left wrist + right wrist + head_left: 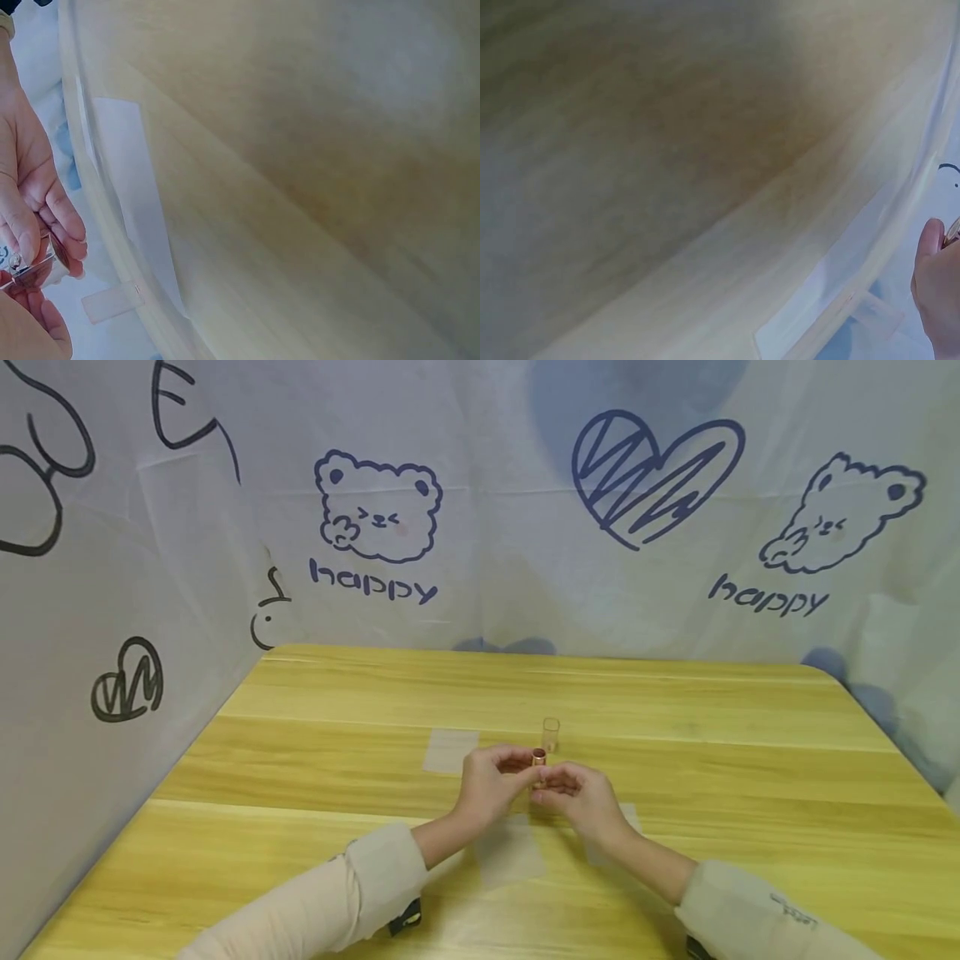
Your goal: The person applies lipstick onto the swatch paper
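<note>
Both hands meet over the middle of the table around a small shiny rose-gold lipstick tube [539,760], held upright with its dark round top showing. My left hand [491,781] pinches it near the top between thumb and fingers. Lower down, my right hand [588,797] grips it from the other side, covering much of its base. In the left wrist view the metallic tube [34,274] glints between the fingers. Just behind the hands stands a clear, pinkish cap [551,735]. The right wrist view catches only part of the right hand [939,289] at its edge.
Several thin pale sheets lie on the wooden table [300,760]: one sheet [452,752] left of the hands, another sheet [513,856] in front, and a third partly under the right forearm. A white cloth wall [495,568] with drawings rises behind the table.
</note>
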Tool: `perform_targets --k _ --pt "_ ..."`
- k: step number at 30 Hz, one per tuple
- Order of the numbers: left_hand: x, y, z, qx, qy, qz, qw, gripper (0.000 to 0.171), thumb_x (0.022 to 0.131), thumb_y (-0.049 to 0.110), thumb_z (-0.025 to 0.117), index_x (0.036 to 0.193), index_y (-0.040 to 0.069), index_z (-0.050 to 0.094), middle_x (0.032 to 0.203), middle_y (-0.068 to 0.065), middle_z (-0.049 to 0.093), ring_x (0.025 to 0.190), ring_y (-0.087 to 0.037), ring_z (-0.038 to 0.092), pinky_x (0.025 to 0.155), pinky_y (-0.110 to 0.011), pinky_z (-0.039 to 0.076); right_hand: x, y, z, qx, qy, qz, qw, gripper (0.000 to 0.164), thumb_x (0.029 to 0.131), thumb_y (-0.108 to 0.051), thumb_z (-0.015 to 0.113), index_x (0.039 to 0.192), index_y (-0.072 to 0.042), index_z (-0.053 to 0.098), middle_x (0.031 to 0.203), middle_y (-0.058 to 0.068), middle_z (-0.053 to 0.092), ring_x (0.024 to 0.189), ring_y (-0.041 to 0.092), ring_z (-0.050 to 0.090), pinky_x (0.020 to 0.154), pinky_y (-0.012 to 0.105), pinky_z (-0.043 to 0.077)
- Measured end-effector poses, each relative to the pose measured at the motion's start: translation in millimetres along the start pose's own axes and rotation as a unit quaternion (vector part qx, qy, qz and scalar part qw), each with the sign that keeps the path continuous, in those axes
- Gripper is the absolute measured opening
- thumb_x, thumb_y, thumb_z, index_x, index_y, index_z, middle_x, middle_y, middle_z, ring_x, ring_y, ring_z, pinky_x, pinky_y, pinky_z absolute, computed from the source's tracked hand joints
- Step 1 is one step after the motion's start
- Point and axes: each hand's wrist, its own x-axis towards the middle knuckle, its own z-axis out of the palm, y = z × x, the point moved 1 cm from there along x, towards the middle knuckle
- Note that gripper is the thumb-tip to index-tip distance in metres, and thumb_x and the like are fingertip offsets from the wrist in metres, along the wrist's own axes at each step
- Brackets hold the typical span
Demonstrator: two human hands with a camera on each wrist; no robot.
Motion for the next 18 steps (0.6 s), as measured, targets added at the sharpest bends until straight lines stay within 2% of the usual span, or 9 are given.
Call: perform_targets --k 5,10,18 --pt "1.0 1.4 -2.0 0.001 0.007 0.001 1.0 0.017 0.079 0.007 0.072 0.09 -0.007 0.071 0.089 -0.021 0.071 0.081 -0.03 0.07 0.067 -0.021 0.057 2.8 0.8 0.6 0.005 -0.008 0.001 1.0 0.026 0.08 -0.001 0.068 0.102 0.011 0.061 0.099 0.023 0.067 0.087 0.018 0.066 0.075 0.019 0.055" --pt "1.0 0.2 -3.2 -0.013 -0.002 0.001 0.9999 0.015 0.08 0.005 0.071 0.09 -0.007 0.071 0.092 -0.021 0.07 0.083 -0.031 0.07 0.068 -0.022 0.057 4.1 2.3 1.3 0.003 -0.012 -0.004 1.0 0.025 0.08 0.0 0.068 0.101 0.011 0.061 0.098 0.023 0.067 0.085 0.016 0.066 0.074 0.019 0.055" --pt "1.8 -0.9 -3.7 -0.032 -0.021 -0.003 0.9993 0.016 0.079 0.006 0.071 0.088 -0.007 0.071 0.095 -0.021 0.07 0.084 -0.03 0.07 0.069 -0.022 0.057 3.1 3.1 -0.8 -0.007 -0.025 -0.016 1.0 0.026 0.081 -0.001 0.068 0.101 0.012 0.061 0.1 0.024 0.067 0.09 0.029 0.067 0.075 0.02 0.055"
